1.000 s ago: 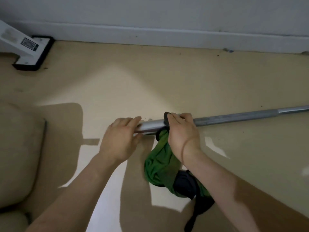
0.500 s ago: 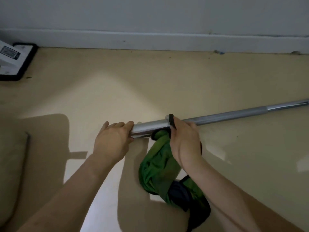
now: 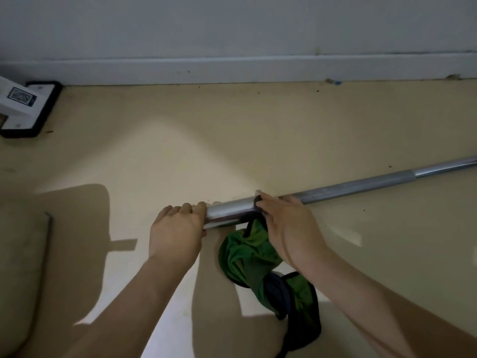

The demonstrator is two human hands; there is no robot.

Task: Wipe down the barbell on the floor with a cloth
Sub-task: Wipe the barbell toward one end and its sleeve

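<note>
A long silver barbell lies on the beige floor, running from the middle of the view up to the right edge. My left hand grips its thick sleeve end, fingers curled over the top. My right hand is wrapped round the bar just past the collar, holding a green cloth with dark trim against it. The rest of the cloth hangs down from under my right hand and bunches on the floor beneath my forearm.
A white wall with a skirting board runs along the back. A white base with a black edge stands at far left. A beige cushion sits at lower left.
My right hand with the cloth has slid a little to the right along the bar, past the collar. My left hand has kept its grip on the sleeve end. The camera shifted slightly.
</note>
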